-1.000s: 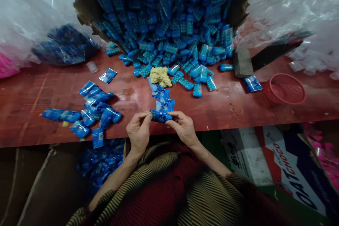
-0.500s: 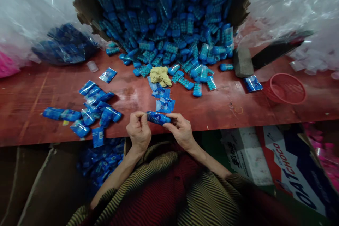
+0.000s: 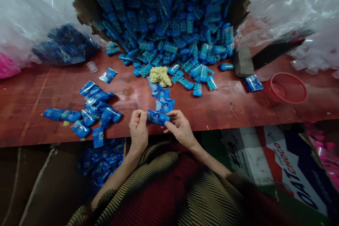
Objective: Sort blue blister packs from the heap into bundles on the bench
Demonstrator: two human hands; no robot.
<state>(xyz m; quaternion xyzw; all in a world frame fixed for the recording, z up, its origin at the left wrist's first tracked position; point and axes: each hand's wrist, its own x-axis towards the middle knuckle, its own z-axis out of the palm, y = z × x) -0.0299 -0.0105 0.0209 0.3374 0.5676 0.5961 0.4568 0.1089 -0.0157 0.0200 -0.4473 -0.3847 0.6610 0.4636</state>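
Note:
Between my two hands, over the table's front edge, lies a small blue bottle in a printed sleeve [image 3: 156, 118]. My left hand [image 3: 139, 129] pinches its left end, and my right hand [image 3: 181, 129] grips the right end between thumb and fingers. Just beyond it are flat blue printed sleeves [image 3: 164, 105] in a loose column, topped by a crumpled yellow cloth [image 3: 160, 76]. To the left sits a heap of sleeved blue bottles [image 3: 96, 102]. At the back, unsleeved bottles with blue caps and turquoise beads [image 3: 174, 49] spill from a large dark carton.
A red plastic basket [image 3: 287, 88] and a grey block [image 3: 243, 63] stand at right. Clear plastic bags lie at both back corners, one holding blue packets [image 3: 66, 46]. Below the table edge are more blue packets [image 3: 102, 162] and a printed carton [image 3: 293, 169].
The bottle has turned a little in my fingers, showing another part of its print. My left hand has shifted slightly, and the fingers of my right hand have moved on the bottle's end.

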